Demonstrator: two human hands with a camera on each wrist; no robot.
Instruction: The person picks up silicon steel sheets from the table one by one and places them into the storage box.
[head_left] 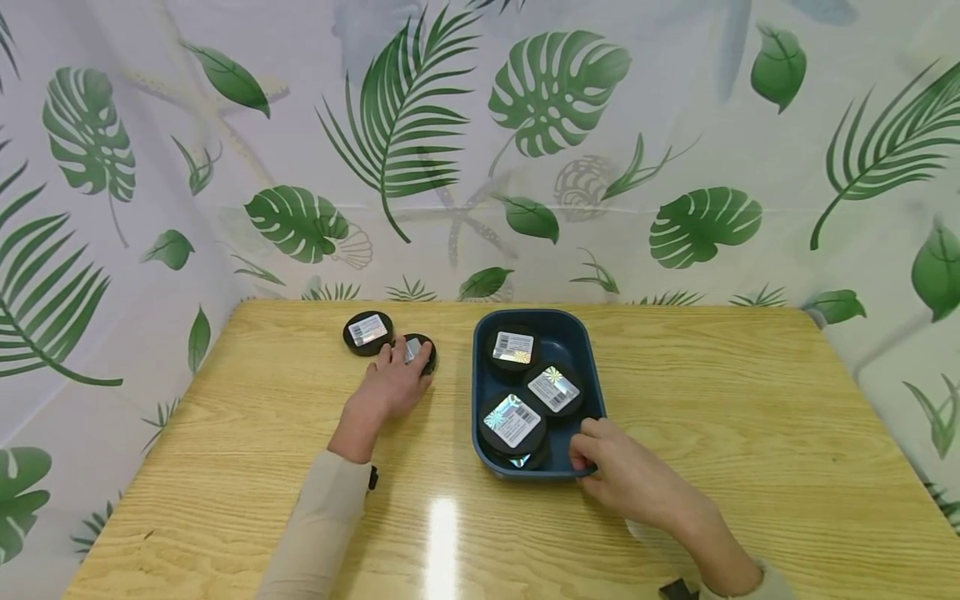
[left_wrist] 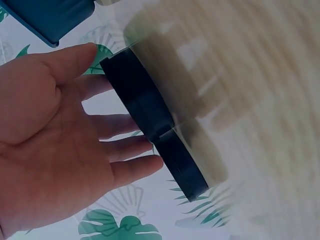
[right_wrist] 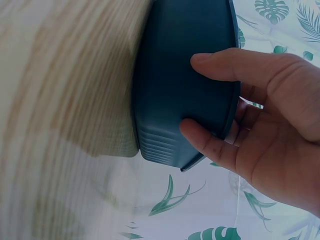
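My left hand (head_left: 390, 387) reaches over a flat round black container (head_left: 427, 357) with a white label, its fingers laid out on the top. In the left wrist view the fingers look nearly straight, and the thumb stands close to the container's edge without curling round it. A second black container (head_left: 367, 332) lies right beside the first. My right hand (head_left: 630, 475) grips the near right corner of a dark blue plastic bin (right_wrist: 185, 100), fingers over the rim and thumb outside. Inside the bin lie several labelled black containers (head_left: 512, 421), some of them stacked.
The wood-grain table (head_left: 712, 375) carries the bin near its middle, with the two loose containers to the left of it. A white cloth (head_left: 450, 167) printed with green leaves hangs behind and along the sides of the table.
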